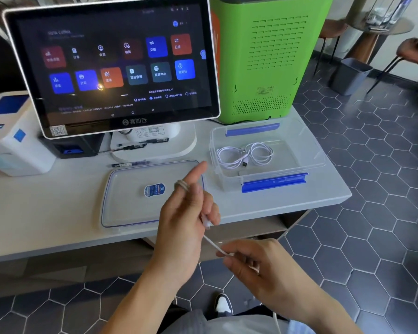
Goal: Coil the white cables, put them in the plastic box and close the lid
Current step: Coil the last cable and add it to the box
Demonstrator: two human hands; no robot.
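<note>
A white cable point(212, 243) runs taut between my two hands in front of the table edge. My left hand point(186, 213) has a couple of turns of it wound round the raised index finger, and a plug end hangs below the fingers. My right hand point(253, 263) pinches the cable lower down; the rest trails toward my lap. The clear plastic box point(306, 162) with blue clips stands open on the table at right, with two coiled white cables point(246, 154) inside. Its clear lid point(121, 196) lies flat to the left of the box, under my left hand.
A touchscreen terminal point(113, 66) stands behind the lid, a white printer point(15, 138) at far left, a green machine point(270, 56) behind the box. A pen point(130, 163) lies beyond the lid. Dark hexagon floor tiles, a grey bin point(350, 75) and chairs lie to the right.
</note>
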